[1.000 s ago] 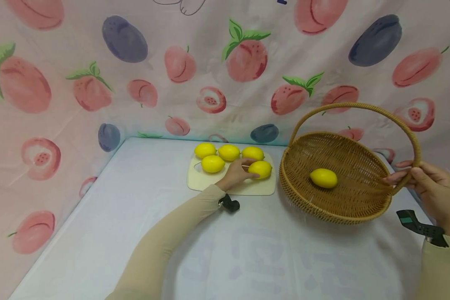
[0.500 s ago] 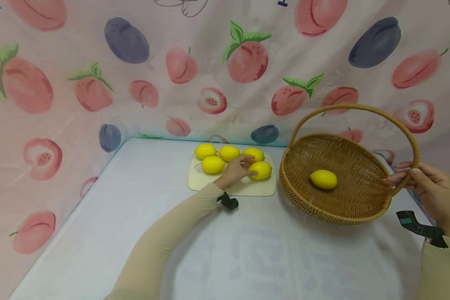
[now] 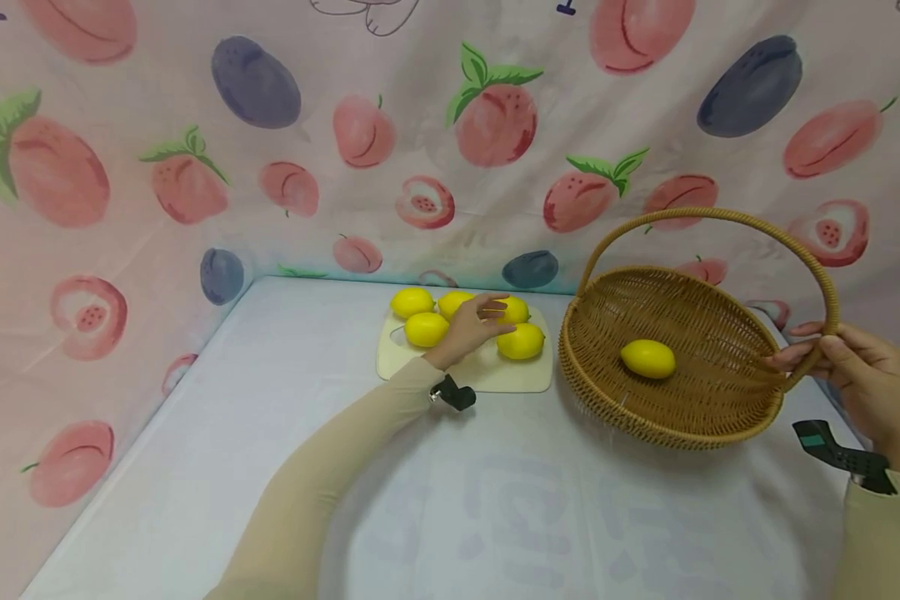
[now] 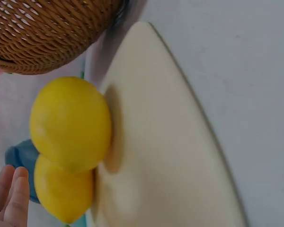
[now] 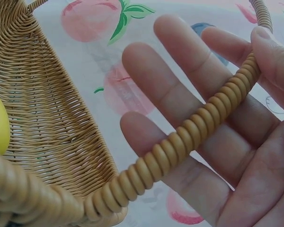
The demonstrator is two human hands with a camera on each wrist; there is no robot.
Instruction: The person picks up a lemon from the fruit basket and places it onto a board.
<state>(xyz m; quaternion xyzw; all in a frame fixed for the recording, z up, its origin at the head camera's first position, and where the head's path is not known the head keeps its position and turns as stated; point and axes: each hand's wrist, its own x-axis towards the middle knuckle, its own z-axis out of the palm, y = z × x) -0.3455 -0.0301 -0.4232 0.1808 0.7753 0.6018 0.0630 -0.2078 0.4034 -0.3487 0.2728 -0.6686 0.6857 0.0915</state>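
Observation:
My left hand (image 3: 468, 332) hovers over a cream cutting board (image 3: 512, 380) with its fingers parted and nothing held. Its fingertips are near the front-right lemon (image 3: 521, 342) and partly cover the lemon behind. In the left wrist view, the fingers (image 4: 18, 201) show at the lower left, apart from the two lemons (image 4: 71, 124). Several lemons lie on the board. At the right, my right hand (image 3: 870, 379) holds the handle (image 3: 829, 292) of a wicker basket (image 3: 708, 417), thumb and index finger pinching it, other fingers extended behind. One lemon (image 3: 648, 358) lies inside the tilted basket.
A white cloth (image 3: 285, 367) covers the table. Behind and to the left hangs a fruit-print curtain (image 3: 420, 108). The basket stands close to the board's right edge, its tall handle arching above it.
My left hand has come off the front-right lemon and risen slightly up and back, its fingers apart. That lemon stays on the board. The right hand and basket hold still.

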